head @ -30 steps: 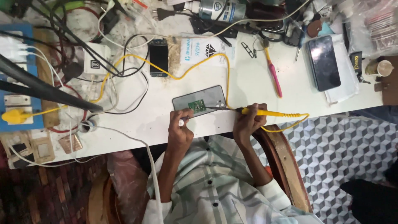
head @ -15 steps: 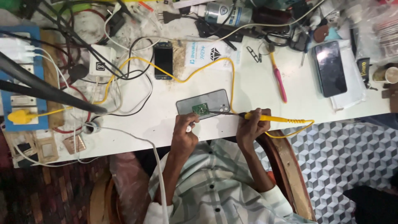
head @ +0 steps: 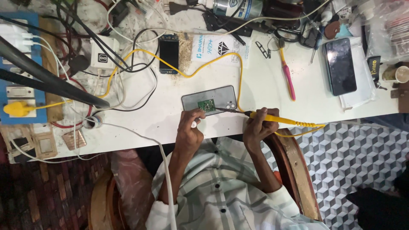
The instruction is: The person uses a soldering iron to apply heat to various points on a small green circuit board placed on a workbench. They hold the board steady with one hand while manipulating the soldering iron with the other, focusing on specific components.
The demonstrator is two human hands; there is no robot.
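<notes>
A grey phone [head: 221, 94] lies back-up near the white table's front edge, with a small green circuit board [head: 207, 104] on it. My left hand [head: 190, 127] pinches the board's near edge, and a small white bit shows between its fingers. My right hand [head: 257, 125] grips a yellow soldering iron [head: 279, 120] like a pen. The iron's dark tip reaches left and touches the board. Its yellow cord [head: 221, 61] loops over the table to a yellow plug [head: 15, 109] at the left.
A dark phone [head: 339, 66] rests on white paper at the right, and a pink-handled tool [head: 288, 81] lies beside it. Another phone [head: 169, 54], a white packet [head: 217, 47], a white charger [head: 102, 55] and tangled cables crowd the back. A blue socket board [head: 19, 91] stands at the left.
The view has drifted slightly. Both hands stay at the board, with the iron tip held on it.
</notes>
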